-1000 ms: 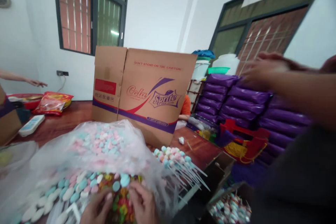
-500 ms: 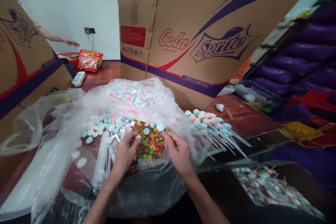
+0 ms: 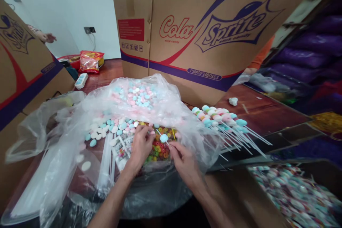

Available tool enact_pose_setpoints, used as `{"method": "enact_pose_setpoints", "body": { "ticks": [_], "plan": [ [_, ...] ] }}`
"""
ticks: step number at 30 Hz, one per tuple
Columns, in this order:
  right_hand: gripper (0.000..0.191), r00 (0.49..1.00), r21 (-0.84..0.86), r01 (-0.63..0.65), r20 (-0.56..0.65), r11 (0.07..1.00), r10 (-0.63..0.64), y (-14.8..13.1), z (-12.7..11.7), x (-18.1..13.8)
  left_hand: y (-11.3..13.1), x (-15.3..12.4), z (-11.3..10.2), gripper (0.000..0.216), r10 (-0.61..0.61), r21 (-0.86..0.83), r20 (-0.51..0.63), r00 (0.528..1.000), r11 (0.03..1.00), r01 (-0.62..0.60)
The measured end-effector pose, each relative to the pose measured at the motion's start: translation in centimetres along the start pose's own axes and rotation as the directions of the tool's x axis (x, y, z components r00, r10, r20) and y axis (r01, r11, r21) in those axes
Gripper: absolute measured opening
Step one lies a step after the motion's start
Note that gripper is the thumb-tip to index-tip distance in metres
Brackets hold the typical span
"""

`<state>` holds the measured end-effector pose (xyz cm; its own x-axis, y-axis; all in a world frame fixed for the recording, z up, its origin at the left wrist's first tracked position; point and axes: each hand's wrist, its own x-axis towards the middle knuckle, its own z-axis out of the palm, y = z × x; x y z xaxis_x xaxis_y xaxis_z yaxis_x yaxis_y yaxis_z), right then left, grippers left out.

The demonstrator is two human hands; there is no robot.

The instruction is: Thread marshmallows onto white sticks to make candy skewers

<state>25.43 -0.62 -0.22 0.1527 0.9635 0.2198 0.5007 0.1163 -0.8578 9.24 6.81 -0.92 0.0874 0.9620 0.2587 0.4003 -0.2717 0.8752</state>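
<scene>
My right hand (image 3: 184, 160) pinches a thin white stick (image 3: 158, 132) that runs through a pale blue candy (image 3: 164, 138). The stick's tip pokes out past the candy, up and to the left. Close by on the left, my left hand (image 3: 141, 146) is closed at the fingertips on a small pink candy (image 3: 152, 133). Beneath both hands lie ring-shaped gummies (image 3: 160, 150) in red, yellow, orange and green. Pink, white and blue candies (image 3: 114, 128) are spread behind and left of my left hand, beside loose white sticks (image 3: 106, 160) and a printed packet (image 3: 120, 151).
Clear plastic (image 3: 128, 114) drapes over the work area. Threaded candy sticks (image 3: 227, 119) are piled at the right. A large carton (image 3: 176, 53) stands behind, another carton (image 3: 16, 78) at left. An open box of wrapped candies (image 3: 299, 196) sits lower right. Other people's hands (image 3: 48, 37) show at the back.
The blue candy sits further down the stick, whose tip now sticks out beyond it. My left hand has moved right, towards the stick. The other person's hand at back left has drawn back.
</scene>
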Motion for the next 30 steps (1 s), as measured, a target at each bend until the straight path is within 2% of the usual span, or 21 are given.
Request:
{"method": "enact_pose_setpoints", "body": {
  "ticks": [7,10,13,17,20,24,30],
  "plan": [
    [0.031,1.000,0.045,-0.006,0.001,0.999,0.006,0.6,0.1,-0.1,0.2,-0.4,-0.3,0.010,-0.031,-0.057,-0.026,0.999,0.998,0.030],
    [0.031,1.000,0.061,-0.009,0.002,0.998,0.009,0.7,0.2,-0.1,0.2,-0.8,-0.1,0.020,0.001,0.035,-0.033,0.999,0.999,0.001],
    [0.031,1.000,0.067,-0.011,0.008,0.998,0.010,0.7,0.2,-0.1,0.2,-1.3,0.0,0.021,0.046,0.150,-0.034,0.998,0.988,-0.040],
    [0.032,1.000,0.058,-0.012,0.020,0.998,0.011,0.4,-0.4,-0.2,0.3,-1.8,-0.2,0.016,0.056,0.191,-0.022,0.998,0.980,-0.051],
    [0.030,0.999,-0.013,0.011,0.036,1.000,-0.011,-0.1,-1.4,-0.5,0.4,-1.7,-0.6,0.015,0.055,0.202,-0.038,0.998,0.978,-0.046],
    [0.030,0.996,-0.117,0.059,0.077,0.991,-0.050,-0.5,-2.3,-0.8,0.4,-1.6,-0.7,0.019,0.003,0.153,-0.051,0.999,0.988,0.005],
    [0.032,0.993,-0.184,0.100,0.076,0.978,-0.087,-0.3,-1.7,-0.8,-0.1,-1.9,-0.4,0.019,-0.093,-0.014,-0.035,0.995,0.996,0.093]
  ]
}}
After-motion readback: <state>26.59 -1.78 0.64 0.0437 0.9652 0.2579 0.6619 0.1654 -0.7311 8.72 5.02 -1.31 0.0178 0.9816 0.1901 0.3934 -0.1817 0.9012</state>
